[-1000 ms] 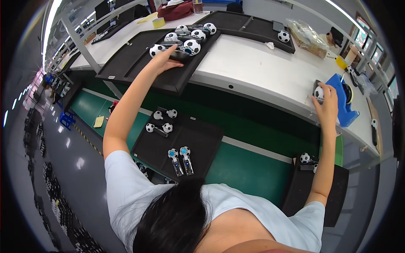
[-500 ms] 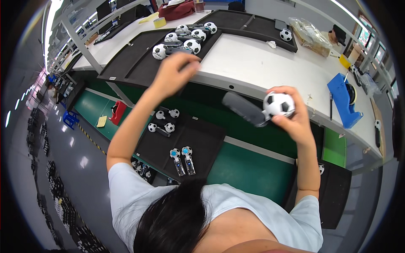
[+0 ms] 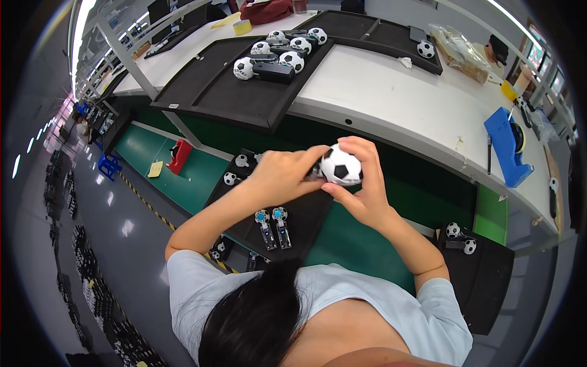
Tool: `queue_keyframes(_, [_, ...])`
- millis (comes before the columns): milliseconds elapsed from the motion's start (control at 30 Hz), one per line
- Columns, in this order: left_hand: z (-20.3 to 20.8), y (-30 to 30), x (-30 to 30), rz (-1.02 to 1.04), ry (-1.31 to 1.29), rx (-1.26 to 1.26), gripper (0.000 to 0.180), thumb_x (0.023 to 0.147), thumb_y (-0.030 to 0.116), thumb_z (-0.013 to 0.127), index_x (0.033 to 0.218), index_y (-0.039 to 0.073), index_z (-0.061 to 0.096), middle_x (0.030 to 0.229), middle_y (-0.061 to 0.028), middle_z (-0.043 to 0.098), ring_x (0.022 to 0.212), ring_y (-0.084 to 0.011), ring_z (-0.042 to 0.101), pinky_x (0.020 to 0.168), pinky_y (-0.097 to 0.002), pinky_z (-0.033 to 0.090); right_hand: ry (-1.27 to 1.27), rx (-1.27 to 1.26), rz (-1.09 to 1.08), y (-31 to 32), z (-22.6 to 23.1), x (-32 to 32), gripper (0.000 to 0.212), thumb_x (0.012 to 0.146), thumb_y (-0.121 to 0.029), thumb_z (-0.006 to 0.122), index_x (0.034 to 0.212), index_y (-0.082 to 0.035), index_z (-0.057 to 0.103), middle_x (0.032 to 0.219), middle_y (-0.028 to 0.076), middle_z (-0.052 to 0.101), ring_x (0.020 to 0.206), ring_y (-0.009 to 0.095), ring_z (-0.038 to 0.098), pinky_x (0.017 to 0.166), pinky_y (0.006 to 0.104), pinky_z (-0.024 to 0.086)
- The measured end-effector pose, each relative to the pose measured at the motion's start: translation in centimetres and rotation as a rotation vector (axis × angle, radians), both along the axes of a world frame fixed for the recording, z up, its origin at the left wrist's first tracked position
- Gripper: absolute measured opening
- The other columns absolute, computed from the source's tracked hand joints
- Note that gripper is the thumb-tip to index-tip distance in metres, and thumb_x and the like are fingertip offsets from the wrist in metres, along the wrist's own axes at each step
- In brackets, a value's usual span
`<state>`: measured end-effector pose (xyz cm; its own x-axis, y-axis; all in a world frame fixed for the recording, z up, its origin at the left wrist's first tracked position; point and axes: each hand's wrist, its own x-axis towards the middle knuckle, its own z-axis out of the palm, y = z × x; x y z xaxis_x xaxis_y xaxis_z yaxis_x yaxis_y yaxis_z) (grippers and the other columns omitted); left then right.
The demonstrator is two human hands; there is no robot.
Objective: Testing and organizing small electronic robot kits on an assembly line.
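Note:
In front of me, over the edge of the upper bench, I hold a soccer-ball device: a white-and-black ball with a dark handle. My right hand curves round the ball, thumb below and fingers above. My left hand is closed round the handle, which it almost wholly hides. Beyond my hands, several like devices lie in pairs of rows on a black tray. Below my left forearm, two devices with blue centres rest on a lower black tray.
A blue tape dispenser stands on the white bench at right. Another ball device lies on a far tray. Two more sit on a tray at lower right. A red dispenser is on the green lower surface at left.
My left hand has come down from the upper tray to the device's handle. My right hand has brought the device leftward and nearer to the middle.

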<state>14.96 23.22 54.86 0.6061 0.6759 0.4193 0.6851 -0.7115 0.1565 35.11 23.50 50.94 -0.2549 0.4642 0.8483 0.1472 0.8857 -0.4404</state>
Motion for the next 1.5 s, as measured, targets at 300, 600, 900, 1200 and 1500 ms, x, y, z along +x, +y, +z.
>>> queue_keyframes(300, [7.1,12.3,-10.8,0.107,-0.044,0.138,0.036,0.078,0.008,0.066,0.113,0.006,0.058,0.107,-0.0126,0.059,0.103,-0.0290,0.056,0.091,-0.0351,0.043,0.247,-0.522,-0.081,-3.3,-2.4,4.4,0.069,0.080,-0.011,0.071,0.138,-0.005,0.035,0.130,0.014,0.042,0.110,0.019,0.049,0.080,0.0307,0.048])
queue_keyframes(600, [3.1,18.0,-12.2,0.143,0.181,0.299,0.035,0.074,0.007,0.069,0.109,0.008,0.063,0.106,-0.0116,0.062,0.102,-0.0314,0.058,0.089,-0.0392,0.046,0.329,-0.894,-0.379,-7.6,-11.3,9.7,0.060,0.086,-0.015,0.067,0.136,-0.006,0.036,0.120,0.013,0.048,0.096,0.015,0.054,0.078,0.0296,0.049])
queue_keyframes(900, [-3.9,5.8,-11.0,0.301,-0.559,0.727,0.016,0.086,0.005,0.063,0.102,0.001,0.064,0.099,-0.0085,0.064,0.089,-0.0184,0.060,0.080,-0.0298,0.047,0.292,-1.341,-0.387,-13.0,-21.9,10.1,0.051,0.086,-0.023,0.069,0.127,-0.003,0.046,0.095,0.007,0.060,0.083,0.012,0.056,0.070,0.0248,0.045])
queue_keyframes(1200, [-26.5,-1.6,-13.4,0.807,-1.447,-0.504,0.047,0.091,0.029,0.063,0.128,0.005,0.046,0.117,-0.0088,0.055,0.102,-0.0168,0.055,0.082,-0.0329,0.048,0.077,-1.642,0.074,-10.8,-24.3,1.9,0.053,0.088,-0.034,0.065,0.127,-0.003,0.046,0.095,0.008,0.063,0.088,0.014,0.058,0.073,0.0283,0.047])
queue_keyframes(1500, [-7.0,4.9,-8.8,0.457,-0.737,0.628,0.028,0.083,0.016,0.070,0.106,0.003,0.060,0.106,-0.0097,0.060,0.101,-0.0238,0.054,0.088,-0.0347,0.042,-0.001,-1.487,0.286,-6.0,-19.5,-7.4,0.046,0.092,-0.033,0.059,0.127,-0.005,0.046,0.095,0.009,0.065,0.091,0.016,0.060,0.080,0.0301,0.048])
